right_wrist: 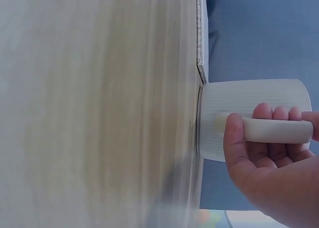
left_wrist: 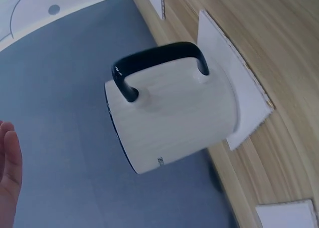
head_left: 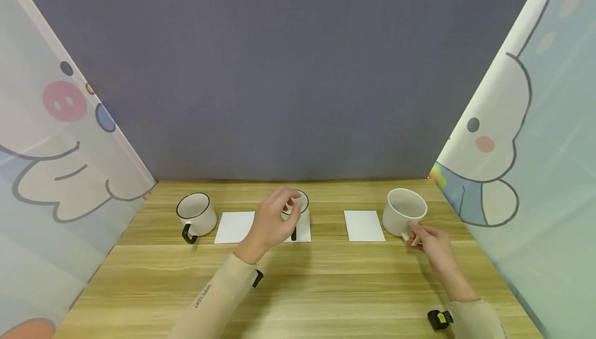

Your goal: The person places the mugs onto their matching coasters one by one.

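My left hand [head_left: 273,220] hovers above and in front of the middle mug, its fingers loosely curved and holding nothing. That mug [left_wrist: 172,113] is white with a dark rim and a black handle, and stands upright on a white square card [left_wrist: 237,83]. In the head view the hand covers much of it; in the left wrist view the fingers [left_wrist: 12,158] show apart from it. My right hand [head_left: 430,243] grips the handle [right_wrist: 279,131] of an all-white mug [head_left: 402,212], fingers behind it and thumb along the front. This mug sits upright on the wooden table.
Another white mug [head_left: 197,217] with black rim and handle stands at the left. White cards lie beside it [head_left: 234,226] and left of the all-white mug [head_left: 364,226]. A small black object [head_left: 439,320] is by the right sleeve. A grey panel [head_left: 293,80] rises behind the table.
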Tool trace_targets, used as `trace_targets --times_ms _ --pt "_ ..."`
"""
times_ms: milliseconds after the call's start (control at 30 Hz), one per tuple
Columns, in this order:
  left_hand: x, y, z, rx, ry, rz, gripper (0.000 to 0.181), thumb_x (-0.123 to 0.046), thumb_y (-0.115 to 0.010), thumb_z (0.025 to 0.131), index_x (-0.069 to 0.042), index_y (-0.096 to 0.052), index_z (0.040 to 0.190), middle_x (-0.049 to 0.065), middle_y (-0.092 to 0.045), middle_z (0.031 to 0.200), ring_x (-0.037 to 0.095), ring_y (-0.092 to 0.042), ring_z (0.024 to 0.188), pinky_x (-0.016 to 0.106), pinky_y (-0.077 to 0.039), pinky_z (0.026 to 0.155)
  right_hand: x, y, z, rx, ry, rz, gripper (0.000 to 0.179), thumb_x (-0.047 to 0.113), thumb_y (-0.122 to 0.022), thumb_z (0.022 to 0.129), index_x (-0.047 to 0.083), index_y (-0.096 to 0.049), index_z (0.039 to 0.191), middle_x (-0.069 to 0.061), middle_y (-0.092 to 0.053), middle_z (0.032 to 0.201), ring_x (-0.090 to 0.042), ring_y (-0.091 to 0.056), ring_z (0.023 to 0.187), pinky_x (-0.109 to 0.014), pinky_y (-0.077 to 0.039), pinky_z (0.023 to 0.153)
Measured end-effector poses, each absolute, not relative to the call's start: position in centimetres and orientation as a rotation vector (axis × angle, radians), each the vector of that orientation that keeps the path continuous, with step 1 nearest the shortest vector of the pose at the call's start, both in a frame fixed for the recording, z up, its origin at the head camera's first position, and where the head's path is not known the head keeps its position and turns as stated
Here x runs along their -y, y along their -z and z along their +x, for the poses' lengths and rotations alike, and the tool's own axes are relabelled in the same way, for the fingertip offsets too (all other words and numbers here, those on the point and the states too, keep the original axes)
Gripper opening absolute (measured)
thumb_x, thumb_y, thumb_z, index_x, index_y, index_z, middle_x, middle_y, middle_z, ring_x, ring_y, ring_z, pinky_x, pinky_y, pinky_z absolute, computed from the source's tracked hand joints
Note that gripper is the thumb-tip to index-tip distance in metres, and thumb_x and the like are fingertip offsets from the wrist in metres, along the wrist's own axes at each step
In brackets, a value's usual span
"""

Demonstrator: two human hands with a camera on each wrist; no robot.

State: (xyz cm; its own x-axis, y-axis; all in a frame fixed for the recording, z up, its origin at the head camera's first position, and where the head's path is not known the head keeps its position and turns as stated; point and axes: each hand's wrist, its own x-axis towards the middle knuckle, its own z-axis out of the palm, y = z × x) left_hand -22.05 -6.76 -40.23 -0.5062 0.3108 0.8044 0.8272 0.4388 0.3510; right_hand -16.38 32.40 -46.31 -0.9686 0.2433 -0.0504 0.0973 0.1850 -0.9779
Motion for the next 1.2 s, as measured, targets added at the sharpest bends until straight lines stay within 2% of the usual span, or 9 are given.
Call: trace_targets --times_ms 167,733,1067,1200 --pt "6.0 39.9 -21.8 2.085 0.997 -0.958 0.010 -0.006 -0.065 0.092 -0.007 -0.068 0.102 0.005 -0.067 0.097 0.021 -0.063 0.077 0.029 -0.055 0.063 -32.4 46.3 -16.5 2.327 -1.909 -0.335 0.047 0.034 -0.056 0.106 -0.008 -0.063 0.086 -0.003 -0.061 0.080 -0.014 -0.064 0.076 -0.031 -0.059 0.076" --pt "3.3 39.0 -22.0 2.179 0.981 -1.036 0.012 -0.009 -0.064 0.097 -0.006 -0.068 0.107 0.004 -0.064 0.104 0.016 -0.061 0.079 0.022 -0.050 0.066 -32.4 46.1 -16.4 2.326 -1.937 -0.346 0.045 0.034 -0.056 0.106 -0.006 -0.064 0.086 -0.003 -0.061 0.079 -0.014 -0.063 0.079 -0.032 -0.060 0.078" --pt "0.9 39.5 -21.9 2.248 0.997 -1.036 0.014 -0.010 -0.063 0.097 -0.008 -0.067 0.110 0.004 -0.063 0.111 0.017 -0.064 0.086 0.024 -0.053 0.071 -32.1 45.8 -16.4 2.300 -1.962 -0.373 0.041 0.030 -0.055 0.107 -0.003 -0.064 0.084 -0.003 -0.061 0.079 -0.013 -0.064 0.076 -0.031 -0.060 0.077" --pt "-0.2 40.0 -21.9 2.282 0.987 -1.035 0.014 -0.011 -0.062 0.097 -0.008 -0.066 0.110 0.003 -0.064 0.112 0.017 -0.065 0.087 0.023 -0.052 0.069 -32.0 45.8 -16.5 2.265 -1.992 -0.373 0.038 0.025 -0.054 0.107 -0.004 -0.065 0.084 -0.002 -0.062 0.078 -0.013 -0.064 0.074 -0.030 -0.060 0.076"
